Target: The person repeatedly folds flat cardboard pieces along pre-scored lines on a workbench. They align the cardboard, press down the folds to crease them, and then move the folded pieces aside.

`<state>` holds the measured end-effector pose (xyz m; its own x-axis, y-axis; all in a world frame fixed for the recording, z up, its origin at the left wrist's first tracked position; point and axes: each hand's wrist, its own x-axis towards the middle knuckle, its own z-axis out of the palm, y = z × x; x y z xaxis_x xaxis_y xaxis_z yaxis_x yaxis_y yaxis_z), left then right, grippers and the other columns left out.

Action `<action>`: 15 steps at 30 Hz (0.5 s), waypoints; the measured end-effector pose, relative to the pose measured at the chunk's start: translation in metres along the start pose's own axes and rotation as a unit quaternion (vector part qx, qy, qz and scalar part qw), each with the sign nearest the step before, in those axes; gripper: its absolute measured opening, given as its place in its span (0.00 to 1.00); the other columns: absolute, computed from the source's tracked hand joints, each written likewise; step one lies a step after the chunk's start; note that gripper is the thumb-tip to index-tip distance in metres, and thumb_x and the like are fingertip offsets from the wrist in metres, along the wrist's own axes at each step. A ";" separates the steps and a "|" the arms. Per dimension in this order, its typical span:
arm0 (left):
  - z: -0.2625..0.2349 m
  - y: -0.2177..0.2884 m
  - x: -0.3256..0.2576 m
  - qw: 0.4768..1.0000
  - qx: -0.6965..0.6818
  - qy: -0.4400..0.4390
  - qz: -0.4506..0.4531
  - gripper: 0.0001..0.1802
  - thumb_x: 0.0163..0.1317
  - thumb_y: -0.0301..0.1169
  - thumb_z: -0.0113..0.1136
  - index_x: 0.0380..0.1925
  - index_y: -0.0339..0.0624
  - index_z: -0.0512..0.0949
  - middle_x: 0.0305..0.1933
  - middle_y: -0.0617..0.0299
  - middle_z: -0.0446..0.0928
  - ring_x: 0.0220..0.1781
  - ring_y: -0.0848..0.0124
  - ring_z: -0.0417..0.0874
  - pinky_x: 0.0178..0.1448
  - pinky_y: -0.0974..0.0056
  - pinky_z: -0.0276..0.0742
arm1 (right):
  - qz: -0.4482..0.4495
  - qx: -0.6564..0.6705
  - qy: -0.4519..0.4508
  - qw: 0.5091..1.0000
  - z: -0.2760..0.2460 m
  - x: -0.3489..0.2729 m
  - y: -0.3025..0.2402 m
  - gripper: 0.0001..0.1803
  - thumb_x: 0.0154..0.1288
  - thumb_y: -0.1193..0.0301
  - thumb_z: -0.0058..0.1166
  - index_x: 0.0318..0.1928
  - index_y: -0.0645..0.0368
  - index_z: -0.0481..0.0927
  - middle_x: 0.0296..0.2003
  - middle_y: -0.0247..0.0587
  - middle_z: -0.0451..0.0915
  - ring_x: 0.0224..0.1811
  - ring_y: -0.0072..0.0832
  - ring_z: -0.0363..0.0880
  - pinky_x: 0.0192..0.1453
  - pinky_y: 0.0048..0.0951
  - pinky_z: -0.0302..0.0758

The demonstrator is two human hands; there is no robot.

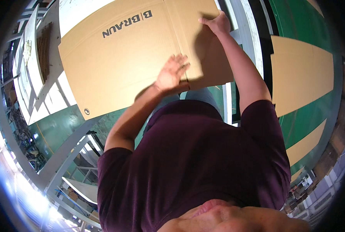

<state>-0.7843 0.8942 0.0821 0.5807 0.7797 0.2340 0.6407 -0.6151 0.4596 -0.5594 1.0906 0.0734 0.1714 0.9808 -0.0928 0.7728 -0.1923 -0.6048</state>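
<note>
A large flat brown cardboard sheet [122,62] with dark printing and crease lines lies in front of me, its near edge close to my waist. My left hand [172,73] is over the near edge by a slot in the board, fingers apart and slightly blurred; whether the palm touches the board cannot be made out. Farther off, my right hand [219,24] grips the sheet's right edge, thumb on top and the other fingers mostly hidden. The right arm casts a dark shadow across the board's right panel.
To the right, more cardboard sheets [302,75] lie on a green conveyor belt [300,23]. A pale frame rail [252,34] runs between it and me. At the left stand a white table [50,98] with a stack of brown sheets [44,52] and a grey metal frame [68,149].
</note>
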 end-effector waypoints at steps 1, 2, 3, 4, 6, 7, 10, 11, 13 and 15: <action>0.001 0.021 -0.008 1.000 -0.006 -0.018 -0.008 0.39 0.42 0.44 0.69 0.55 0.39 0.72 0.64 0.48 0.66 0.67 0.50 0.65 0.70 0.48 0.61 | 0.003 0.018 -0.016 1.000 -0.004 -0.003 -0.002 0.43 0.33 0.46 0.74 0.47 0.62 0.76 0.43 0.45 0.81 0.47 0.36 0.80 0.51 0.35 0.75; 0.002 0.036 -0.015 0.999 -0.012 -0.035 -0.015 0.40 0.39 0.42 0.71 0.55 0.37 0.72 0.63 0.46 0.66 0.66 0.48 0.65 0.69 0.48 0.62 | 0.005 0.030 -0.010 0.999 -0.004 -0.007 -0.001 0.43 0.33 0.47 0.74 0.47 0.62 0.76 0.44 0.46 0.81 0.48 0.38 0.79 0.52 0.36 0.75; 0.006 0.044 -0.020 0.999 -0.001 -0.034 -0.021 0.41 0.38 0.41 0.72 0.54 0.36 0.72 0.62 0.46 0.67 0.66 0.48 0.66 0.69 0.48 0.63 | 0.003 0.040 -0.006 0.999 -0.005 -0.009 0.001 0.42 0.33 0.47 0.74 0.46 0.62 0.76 0.45 0.48 0.80 0.49 0.41 0.78 0.52 0.38 0.75; 0.011 0.048 -0.022 0.999 0.015 -0.029 -0.027 0.41 0.37 0.41 0.72 0.54 0.35 0.72 0.62 0.45 0.67 0.66 0.48 0.66 0.69 0.48 0.63 | -0.003 0.052 0.001 0.999 -0.006 -0.007 0.001 0.41 0.33 0.48 0.74 0.46 0.62 0.76 0.46 0.50 0.79 0.50 0.43 0.78 0.53 0.39 0.75; 0.027 0.048 -0.028 0.998 0.061 -0.011 -0.021 0.42 0.36 0.41 0.72 0.54 0.33 0.71 0.61 0.43 0.67 0.66 0.48 0.66 0.69 0.49 0.63 | -0.034 0.007 0.037 0.999 0.005 -0.005 0.008 0.40 0.34 0.50 0.74 0.46 0.61 0.75 0.45 0.50 0.79 0.49 0.41 0.78 0.53 0.38 0.75; 0.028 0.048 -0.028 0.997 0.079 -0.021 -0.014 0.41 0.40 0.43 0.71 0.54 0.33 0.70 0.62 0.43 0.66 0.66 0.48 0.65 0.69 0.49 0.63 | -0.020 -0.002 0.036 0.999 0.000 -0.009 0.006 0.40 0.34 0.50 0.73 0.46 0.61 0.74 0.45 0.50 0.79 0.49 0.41 0.78 0.53 0.39 0.75; 0.036 0.043 -0.035 0.992 0.125 -0.032 -0.008 0.37 0.47 0.42 0.67 0.55 0.30 0.69 0.62 0.41 0.66 0.67 0.46 0.64 0.69 0.48 0.62 | -0.091 0.019 0.034 0.995 0.000 -0.012 0.018 0.41 0.36 0.52 0.73 0.50 0.61 0.72 0.44 0.53 0.78 0.48 0.46 0.76 0.54 0.41 0.73; 0.034 0.042 -0.031 0.991 0.125 -0.036 0.010 0.36 0.49 0.41 0.65 0.55 0.29 0.68 0.62 0.39 0.66 0.66 0.45 0.65 0.69 0.48 0.62 | -0.079 0.046 -0.025 0.995 -0.003 -0.002 0.047 0.40 0.40 0.53 0.72 0.52 0.62 0.72 0.45 0.56 0.76 0.50 0.49 0.74 0.56 0.42 0.71; 0.032 0.042 -0.027 0.992 0.119 -0.027 0.014 0.36 0.50 0.39 0.64 0.56 0.29 0.67 0.62 0.38 0.65 0.66 0.44 0.65 0.68 0.47 0.63 | -0.190 0.106 0.137 0.966 -0.017 -0.002 0.109 0.35 0.48 0.55 0.67 0.54 0.60 0.72 0.46 0.56 0.76 0.52 0.50 0.73 0.55 0.44 0.70; 0.038 0.046 -0.035 0.994 0.101 -0.028 -0.027 0.34 0.52 0.36 0.63 0.57 0.30 0.66 0.62 0.38 0.64 0.66 0.43 0.65 0.68 0.46 0.63 | -0.128 -0.017 0.208 0.970 -0.097 -0.007 0.146 0.21 0.56 0.67 0.58 0.50 0.61 0.75 0.45 0.56 0.77 0.49 0.50 0.75 0.53 0.44 0.71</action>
<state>-0.7561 0.8346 0.0627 0.5662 0.8081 0.1627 0.7563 -0.5877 0.2874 -0.3888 1.0531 0.0622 0.1972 0.9002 0.3882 0.8412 0.0481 -0.5387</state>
